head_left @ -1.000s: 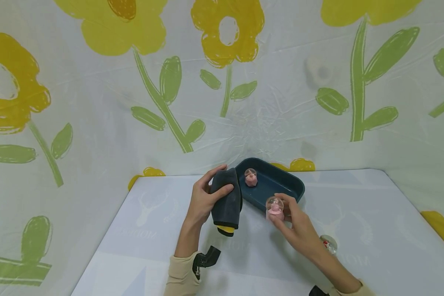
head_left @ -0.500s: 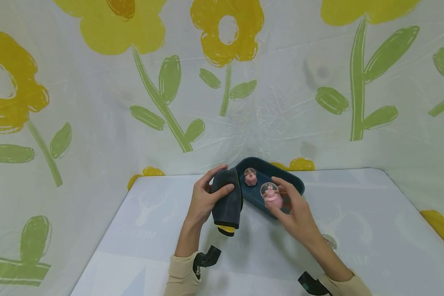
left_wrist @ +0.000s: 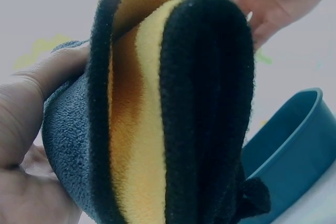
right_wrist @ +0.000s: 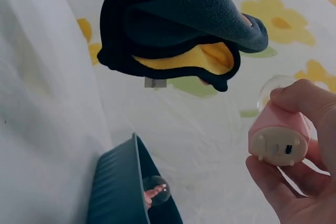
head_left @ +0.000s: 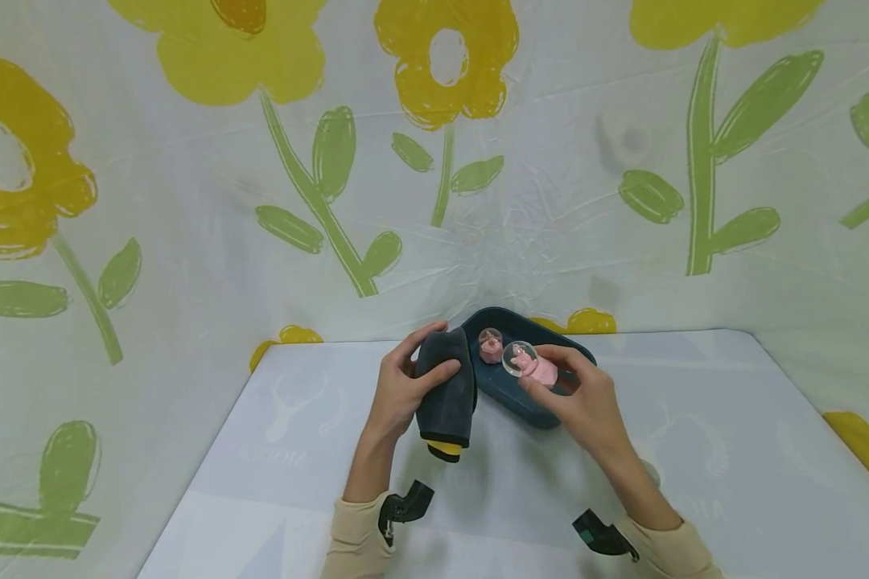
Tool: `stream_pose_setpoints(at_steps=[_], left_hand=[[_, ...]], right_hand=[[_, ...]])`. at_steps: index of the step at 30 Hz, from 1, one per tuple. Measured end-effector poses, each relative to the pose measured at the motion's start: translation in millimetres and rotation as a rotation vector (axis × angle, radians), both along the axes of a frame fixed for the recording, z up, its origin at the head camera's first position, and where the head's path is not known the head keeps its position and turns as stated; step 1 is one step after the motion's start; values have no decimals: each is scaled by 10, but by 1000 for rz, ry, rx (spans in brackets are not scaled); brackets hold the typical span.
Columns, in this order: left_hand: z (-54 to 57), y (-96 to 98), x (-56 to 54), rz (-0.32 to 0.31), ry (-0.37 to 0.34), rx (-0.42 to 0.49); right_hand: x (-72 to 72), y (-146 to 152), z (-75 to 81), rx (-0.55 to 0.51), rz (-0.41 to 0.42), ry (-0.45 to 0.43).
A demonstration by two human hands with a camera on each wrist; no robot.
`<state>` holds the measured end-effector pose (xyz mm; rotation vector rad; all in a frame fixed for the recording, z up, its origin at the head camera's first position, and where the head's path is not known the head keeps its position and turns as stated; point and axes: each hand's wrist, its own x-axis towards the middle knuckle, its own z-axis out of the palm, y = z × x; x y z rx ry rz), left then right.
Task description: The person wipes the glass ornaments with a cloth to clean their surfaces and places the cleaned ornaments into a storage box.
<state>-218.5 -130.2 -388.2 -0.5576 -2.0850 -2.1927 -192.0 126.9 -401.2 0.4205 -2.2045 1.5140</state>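
— One clear-domed snow globe with a pink base [head_left: 539, 370] is catching my eye. Where is it standing?

— It isn't standing; the person's right hand [head_left: 586, 394] is holding it in the air, apart from the dark teal, round-cornered tray [head_left: 512, 404]. Thumb and fingers are pinching the base, and the dome is leaning toward ten o'clock, taking the flower-printed white sheet [head_left: 550, 241] as twelve.

— And the left hand [head_left: 405, 386]?

— It's waiting at the tray's nine o'clock, gripping a folded, plush dark-grey cloth [head_left: 445, 386] with yellow lining and black edging. The thumb is pressing the near face; the fingers are wrapping behind.

— Which step are we watching?

— I'm guessing a wiping step, with the globe being readied. If so, the next move is calling for cloth and dome to meet, the cloth lying at the globe's nine o'clock, while the pinch is staying firm. If it's stowing instead, the globe is needing an upright turn and a gentle lowering.

— What is the tray holding?

— Another pink-based globe [head_left: 490, 347] is standing toward its ten o'clock end. The right hand is hiding part of the floor, so I'm not swearing to more.

— Anything else?

— A rounded clear piece [head_left: 651, 473] is peeking past the right forearm [head_left: 633, 478], at the tray's four o'clock, on the pale printed table [head_left: 275, 482]. I'm not making out its contents.
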Motion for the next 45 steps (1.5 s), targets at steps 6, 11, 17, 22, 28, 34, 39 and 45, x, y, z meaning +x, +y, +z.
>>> stream_pose_setpoints(at_steps=[6, 11, 17, 22, 28, 34, 39, 45], left_hand=[[6, 13, 7, 1, 2, -6], [1, 29, 0, -3, 2, -8], [2, 50, 12, -4, -10, -11], [1, 62, 15, -2, -10, -14], [-12, 85, 7, -20, -7, -14], [-19, 105, 11, -19, -1, -24], [-29, 118, 18, -15, -6, -28], [-31, 136, 17, -24, -1, -30]], right_hand=[[-24, 46, -12, -29, -14, -37], [-30, 64, -11, -11, -24, -11], [-7, 64, 10, 8, -18, -10], [57, 11, 108, -40, 33, -28], [69, -15, 101, -89, 111, -50], [6, -5, -22, -53, 145, -53], [3, -31, -56, -25, 190, -76], [23, -57, -64, 7, 213, -64]])
